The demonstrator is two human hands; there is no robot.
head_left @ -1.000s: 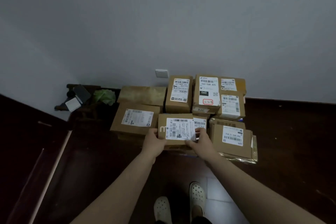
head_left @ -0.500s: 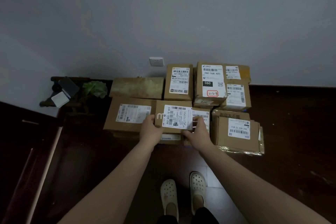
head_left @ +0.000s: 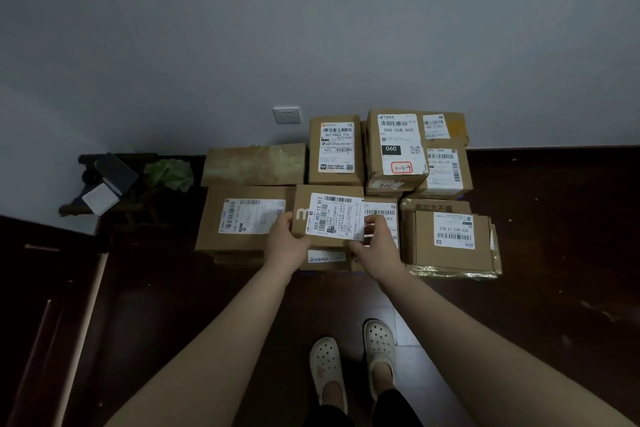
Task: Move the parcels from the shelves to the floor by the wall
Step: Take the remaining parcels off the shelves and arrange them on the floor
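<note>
Between my two hands is a small brown parcel (head_left: 329,217) with a white barcode label, held over the front middle of a pile of cardboard parcels on the dark floor by the grey wall. My left hand (head_left: 285,243) grips its left end and my right hand (head_left: 375,244) grips its right end. Under it lies another parcel (head_left: 325,257), mostly hidden. Left of it sits a wide flat parcel (head_left: 242,218), right of it a flat box (head_left: 450,239) on shiny wrap.
More labelled boxes (head_left: 396,146) stand stacked against the wall, next to a wall socket (head_left: 286,114). A low dark stand (head_left: 114,180) with a green leaf sits at the left. My feet in white clogs (head_left: 353,354) are just behind the pile.
The parcel and both hands have moved forward and down towards the pile, now over the front middle parcel. My view has tilted lower and my feet show more.
</note>
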